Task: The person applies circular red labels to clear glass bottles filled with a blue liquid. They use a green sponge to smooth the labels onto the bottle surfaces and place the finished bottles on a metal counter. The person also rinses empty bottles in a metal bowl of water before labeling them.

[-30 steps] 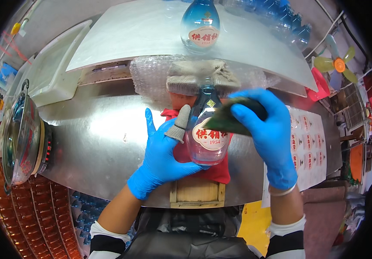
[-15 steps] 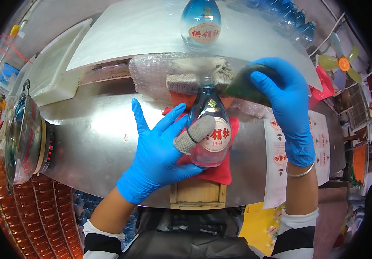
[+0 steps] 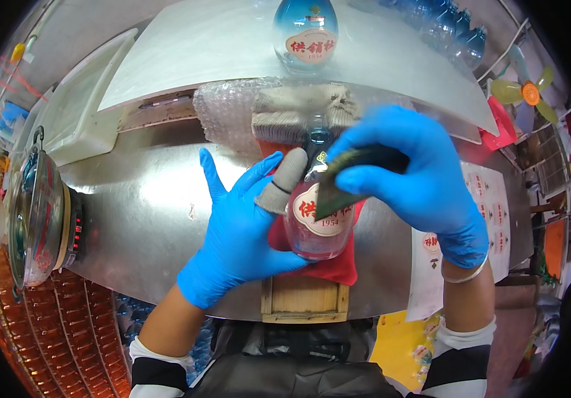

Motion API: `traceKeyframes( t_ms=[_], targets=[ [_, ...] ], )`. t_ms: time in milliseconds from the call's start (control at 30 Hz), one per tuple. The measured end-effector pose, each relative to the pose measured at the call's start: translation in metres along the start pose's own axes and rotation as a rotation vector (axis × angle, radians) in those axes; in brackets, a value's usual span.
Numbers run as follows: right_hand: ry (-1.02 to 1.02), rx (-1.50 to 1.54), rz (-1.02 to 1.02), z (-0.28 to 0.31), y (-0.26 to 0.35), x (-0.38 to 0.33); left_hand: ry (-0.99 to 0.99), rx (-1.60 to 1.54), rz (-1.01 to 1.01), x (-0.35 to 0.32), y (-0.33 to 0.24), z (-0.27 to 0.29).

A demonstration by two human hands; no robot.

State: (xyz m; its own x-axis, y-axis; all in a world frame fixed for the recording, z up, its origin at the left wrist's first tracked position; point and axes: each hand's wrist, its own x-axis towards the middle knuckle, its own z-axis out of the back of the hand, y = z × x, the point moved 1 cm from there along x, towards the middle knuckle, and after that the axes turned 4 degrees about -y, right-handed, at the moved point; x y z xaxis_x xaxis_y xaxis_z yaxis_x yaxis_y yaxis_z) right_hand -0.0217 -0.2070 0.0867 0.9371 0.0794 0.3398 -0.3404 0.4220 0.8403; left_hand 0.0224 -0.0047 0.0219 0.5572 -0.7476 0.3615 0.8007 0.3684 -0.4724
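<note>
Bottle (image 3: 305,213) lies on red cloth (image 3: 340,270), mid-bench (image 3: 133,205); contents unclear. White tub (image 3: 103,136) at 10 o'clock; contents likewise unclear. Bottle neck points to 12, base to 6, long axis along that line. Left hand (image 3: 239,232) open, fingers spread, thumb at base. Right hand (image 3: 408,166) grips dark green pad (image 3: 352,179) over label (image 3: 330,225).

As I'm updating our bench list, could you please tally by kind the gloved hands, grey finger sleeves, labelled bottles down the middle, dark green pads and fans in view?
Gloved hands: 2
Grey finger sleeve: 1
Labelled bottles: 2
Dark green pad: 1
Fan: 1
Total: 7
</note>
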Motion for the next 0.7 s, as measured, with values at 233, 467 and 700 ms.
traceKeyframes(
  t_ms=[233, 467, 700],
  targets=[
    [-0.437, -0.676, 0.32, 0.0, -0.001, -0.006, -0.224, -0.344, 0.115, -0.012, 0.009, -0.029],
    [-0.102, -0.681, 0.43, -0.053, 0.025, -0.101, -0.401, -0.226, 0.163, -0.031, -0.002, -0.043],
    [-0.274, -0.636, 0.285, -0.044, 0.022, -0.124, -0.306, 0.284, 0.031, -0.041, -0.026, -0.026]
  ],
)
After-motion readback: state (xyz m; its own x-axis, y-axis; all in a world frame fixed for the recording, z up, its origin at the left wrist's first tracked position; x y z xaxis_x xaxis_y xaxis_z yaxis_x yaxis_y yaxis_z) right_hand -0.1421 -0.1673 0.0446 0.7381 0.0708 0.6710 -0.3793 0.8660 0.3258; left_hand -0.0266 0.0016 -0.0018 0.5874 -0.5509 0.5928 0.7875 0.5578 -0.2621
